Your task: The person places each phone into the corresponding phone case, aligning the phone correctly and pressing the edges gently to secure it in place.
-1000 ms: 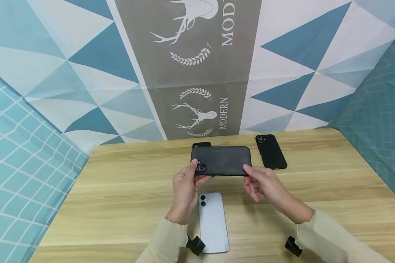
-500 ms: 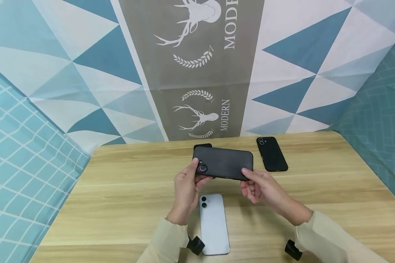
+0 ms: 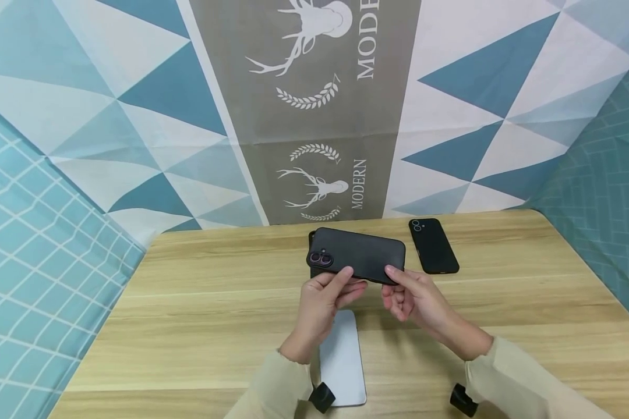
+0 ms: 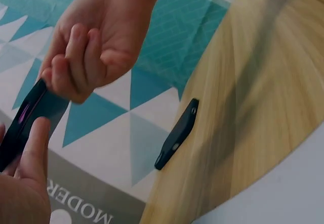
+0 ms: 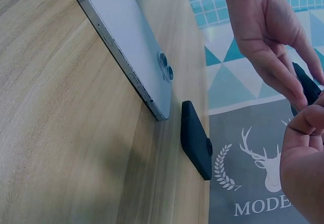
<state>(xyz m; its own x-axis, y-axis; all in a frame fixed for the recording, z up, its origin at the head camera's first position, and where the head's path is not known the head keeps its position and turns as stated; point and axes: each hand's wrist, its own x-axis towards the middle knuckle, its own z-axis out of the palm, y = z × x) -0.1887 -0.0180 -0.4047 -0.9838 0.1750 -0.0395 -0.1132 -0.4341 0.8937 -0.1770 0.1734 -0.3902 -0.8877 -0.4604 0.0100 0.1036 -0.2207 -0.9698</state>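
Both hands hold a black phone [image 3: 364, 253] sideways above the table, its back and twin camera lenses facing up. My left hand [image 3: 320, 305] pinches its lower long edge near the middle, thumb on the back. At the lower right corner my right hand [image 3: 421, 299] pinches it between thumb and fingers. Beneath the left wrist lies a white phone [image 3: 346, 366], its camera end covered by that hand in the head view. The right wrist view shows its two lenses. Another black phone-shaped thing [image 5: 195, 140] lies behind the held phone, mostly hidden in the head view.
A further black phone-shaped thing [image 3: 434, 245] with two lens rings lies at the back right of the wooden table [image 3: 188, 326]. A patterned cloth backdrop [image 3: 451, 105] rises right behind the table's far edge.
My left hand has slid rightward from the phone's camera corner to the middle of its lower edge. The held phone has tilted, its right end lower. The right hand keeps its pinch.
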